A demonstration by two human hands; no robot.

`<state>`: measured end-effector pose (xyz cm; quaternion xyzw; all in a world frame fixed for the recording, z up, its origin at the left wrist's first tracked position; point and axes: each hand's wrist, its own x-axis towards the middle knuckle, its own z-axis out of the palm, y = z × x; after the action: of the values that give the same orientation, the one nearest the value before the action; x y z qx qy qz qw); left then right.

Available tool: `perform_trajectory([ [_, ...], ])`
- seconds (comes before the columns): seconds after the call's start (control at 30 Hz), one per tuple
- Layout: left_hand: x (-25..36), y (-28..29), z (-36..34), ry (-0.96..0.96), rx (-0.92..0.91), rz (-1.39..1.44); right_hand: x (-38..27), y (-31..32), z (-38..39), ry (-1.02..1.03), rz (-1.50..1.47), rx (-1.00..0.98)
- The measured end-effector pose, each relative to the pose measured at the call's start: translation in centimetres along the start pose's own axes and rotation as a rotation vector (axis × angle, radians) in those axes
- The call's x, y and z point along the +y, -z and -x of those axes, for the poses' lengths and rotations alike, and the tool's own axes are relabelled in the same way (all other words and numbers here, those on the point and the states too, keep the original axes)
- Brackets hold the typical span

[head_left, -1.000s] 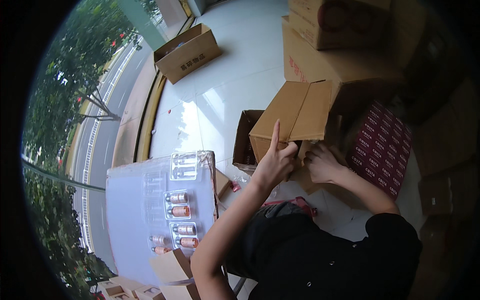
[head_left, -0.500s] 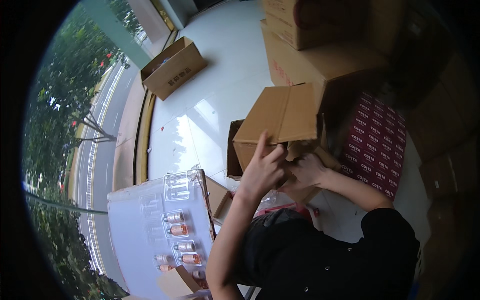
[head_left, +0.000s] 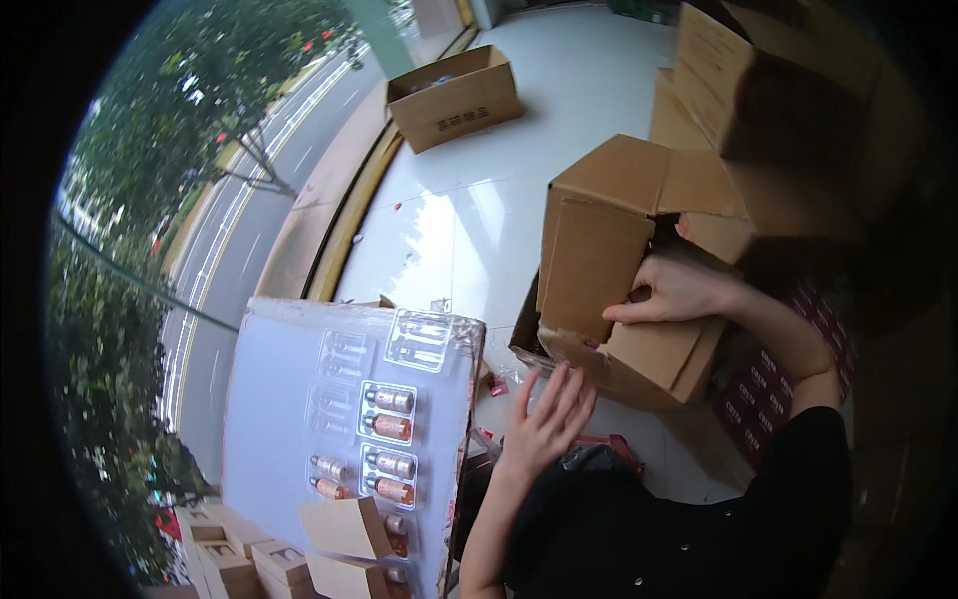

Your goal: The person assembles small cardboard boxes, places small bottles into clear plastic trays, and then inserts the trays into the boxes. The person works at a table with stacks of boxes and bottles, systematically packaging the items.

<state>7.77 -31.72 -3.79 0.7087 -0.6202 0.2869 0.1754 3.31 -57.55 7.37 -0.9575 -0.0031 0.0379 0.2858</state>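
Note:
A brown cardboard box [head_left: 599, 225] with raised flaps stands in front of me. At its opening my right hand [head_left: 681, 288] curls over the edge of a flap, thumb outside and the fingertips partly hidden. My left hand [head_left: 547, 424] is open, its fingers spread, with the fingertips at the box's near lower edge. To the left, a white-topped table [head_left: 274, 389] bears clear plastic trays. Some trays hold a silver-capped bottle and an orange bottle [head_left: 391, 489]; an empty tray [head_left: 417, 339] lies near the far corner.
Small tan cartons [head_left: 344, 526] stand along the table's near end. Another open cardboard box [head_left: 459, 105] sits by the window. Large stacked boxes [head_left: 711, 75] rise at the far right, and a maroon printed sheet [head_left: 763, 394] lies beyond my right forearm.
The box has been tilted and its flaps now stand open. My left hand has come off the flap toward me; my right hand has moved up onto a flap. The view has shifted.

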Motion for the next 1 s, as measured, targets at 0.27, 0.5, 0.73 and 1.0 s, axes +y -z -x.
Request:
perform_trajectory([
  [0.27,5.1,2.0,12.7,0.58,-0.375,0.51,0.6,1.2,-15.2,0.401,0.633,-0.607],
  [0.5,8.4,5.6,16.8,1.286,-0.165,0.573,2.9,0.5,-35.5,0.487,1.107,-0.361],
  [0.73,9.3,5.5,17.0,1.314,-0.102,0.465,6.5,-6.8,-45.3,0.228,1.087,0.232],
  [1.0,9.1,5.8,18.0,1.311,-0.099,0.444,15.9,-12.5,-40.0,-0.104,1.02,-0.15],
])
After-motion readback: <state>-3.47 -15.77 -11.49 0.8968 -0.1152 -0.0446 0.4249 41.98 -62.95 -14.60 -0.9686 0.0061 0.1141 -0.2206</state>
